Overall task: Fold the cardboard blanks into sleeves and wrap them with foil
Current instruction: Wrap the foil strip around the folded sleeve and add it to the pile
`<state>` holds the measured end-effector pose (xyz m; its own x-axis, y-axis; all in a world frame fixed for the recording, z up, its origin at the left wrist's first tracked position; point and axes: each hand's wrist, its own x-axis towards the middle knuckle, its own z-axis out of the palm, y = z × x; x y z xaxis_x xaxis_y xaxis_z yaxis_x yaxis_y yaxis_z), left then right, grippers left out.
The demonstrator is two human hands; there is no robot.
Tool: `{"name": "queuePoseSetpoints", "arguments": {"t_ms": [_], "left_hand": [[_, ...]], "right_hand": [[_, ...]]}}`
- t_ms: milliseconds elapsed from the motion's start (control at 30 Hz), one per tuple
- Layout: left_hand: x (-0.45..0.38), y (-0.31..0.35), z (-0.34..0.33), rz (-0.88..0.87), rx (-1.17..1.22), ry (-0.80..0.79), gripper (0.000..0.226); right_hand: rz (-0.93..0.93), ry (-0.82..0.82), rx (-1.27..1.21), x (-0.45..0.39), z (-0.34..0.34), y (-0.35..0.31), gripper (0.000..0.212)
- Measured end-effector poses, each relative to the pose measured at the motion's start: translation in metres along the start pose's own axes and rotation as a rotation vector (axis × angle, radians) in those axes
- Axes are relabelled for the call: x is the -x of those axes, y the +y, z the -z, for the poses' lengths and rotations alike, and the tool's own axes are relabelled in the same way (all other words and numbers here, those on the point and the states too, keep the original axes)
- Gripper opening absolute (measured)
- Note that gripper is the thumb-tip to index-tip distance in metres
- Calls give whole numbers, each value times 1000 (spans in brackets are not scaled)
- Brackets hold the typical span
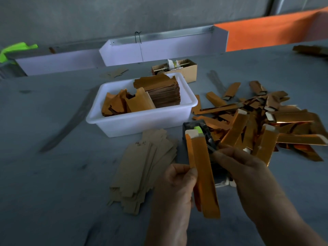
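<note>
Held upright at six o'clock above the tabletop (53, 174), foil-wrapped sleeve (204, 174) pinched by left hand (177, 183) and right hand (245, 167): probably light, stiffish, slippery, crush-prone; best gripped along folded edges.

This looks like a small packaging workshop, a hand-assembly bench rather than a home or office. A broad grey worktop (44, 183) runs up to a bare grey wall, with white folded sheet-metal troughs (159, 48) lined along its far edge. Near the middle stands a white rectangular plastic tub (142, 119) stacked with copper-orange foil sheets (163, 94). In front of the tub lies a fanned stack of plain brown die-cut cardboard blanks (140, 173), and toward the right edge sprawls a loose heap of finished copper-foil-wrapped sleeves (266, 126): repetitive piecework in bulk.
</note>
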<state>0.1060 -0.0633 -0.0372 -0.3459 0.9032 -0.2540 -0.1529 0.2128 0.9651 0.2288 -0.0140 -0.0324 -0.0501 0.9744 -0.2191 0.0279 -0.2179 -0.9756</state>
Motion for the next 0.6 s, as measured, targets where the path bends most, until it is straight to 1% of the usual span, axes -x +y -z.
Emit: {"name": "queuePoseSetpoints", "arguments": {"t_ms": [100, 133, 200, 300, 433, 600], "left_hand": [[-2, 0, 2, 7, 62, 50, 15], [-3, 0, 1, 1, 80, 68, 15], [-3, 0, 0, -11, 103, 66, 15], [-2, 1, -4, -49, 101, 18, 16], [-4, 3, -8, -116, 33, -25, 14], [-7, 4, -8, -120, -66, -91, 11]], "right_hand": [[150, 75, 307, 3, 6, 2, 16], [184, 87, 374, 5, 7, 2, 17], [216, 95, 452, 9, 7, 4, 19], [250, 141, 593, 11, 3, 9, 18], [276, 182, 665, 13, -2, 13, 16], [311, 232, 619, 17, -7, 19, 18]]}}
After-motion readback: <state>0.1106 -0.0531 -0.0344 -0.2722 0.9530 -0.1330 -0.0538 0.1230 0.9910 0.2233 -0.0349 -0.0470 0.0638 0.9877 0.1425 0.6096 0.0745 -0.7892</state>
